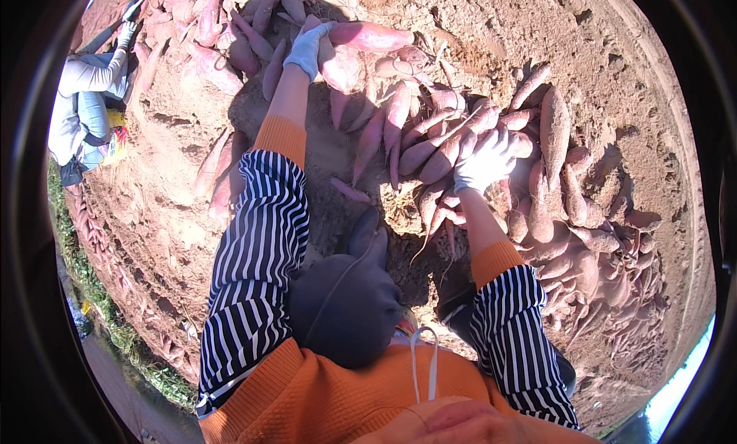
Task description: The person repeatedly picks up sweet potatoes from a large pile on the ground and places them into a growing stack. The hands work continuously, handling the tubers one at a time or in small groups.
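Both of my hands wear white gloves. My left hand (307, 48) reaches forward at the top centre, its fingers around the end of a sweet potato beside a large pink sweet potato (339, 68). Another long sweet potato (374, 36) lies just to its right. My right hand (486, 161) lies over the heap of sweet potatoes (440, 156) at centre right, its fingers spread on one with a rounded end (521, 145). Whether it grips that one, I cannot tell. Soil and thin roots cling to many of them.
A co-worker (92, 93) crouches at the upper left beside more sweet potatoes (210, 67). A long pile (599, 288) runs down the right side. Several sweet potatoes (221, 173) lie left of my left forearm. My bent knee (345, 311) is below, over bare soil.
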